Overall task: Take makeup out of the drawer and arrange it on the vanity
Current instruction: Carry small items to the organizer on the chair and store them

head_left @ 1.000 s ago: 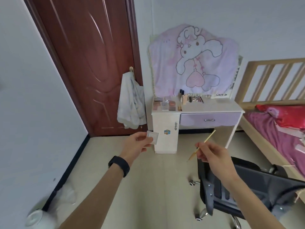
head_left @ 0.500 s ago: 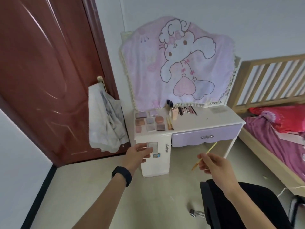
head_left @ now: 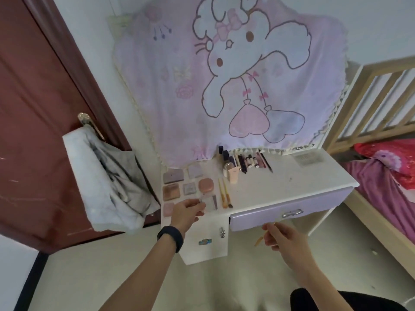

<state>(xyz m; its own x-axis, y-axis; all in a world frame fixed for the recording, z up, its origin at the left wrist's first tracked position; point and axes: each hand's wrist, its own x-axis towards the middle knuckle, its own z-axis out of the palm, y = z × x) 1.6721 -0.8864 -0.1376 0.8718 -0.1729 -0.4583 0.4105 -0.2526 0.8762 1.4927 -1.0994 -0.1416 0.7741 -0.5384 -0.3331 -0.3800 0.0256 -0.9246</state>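
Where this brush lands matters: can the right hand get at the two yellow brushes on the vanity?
Probably yes: nothing stands between the right hand, which pinches a yellow brush, and the two yellow brushes on the vanity; the left hand is farther left.

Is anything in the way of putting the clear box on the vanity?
Nothing visible is: the left hand holds the clear box at the vanity front, between the pink compact and the brushes.

The left hand (head_left: 187, 212) has carried its compact (head_left: 207, 202) over the vanity (head_left: 292, 182) (camera closer).
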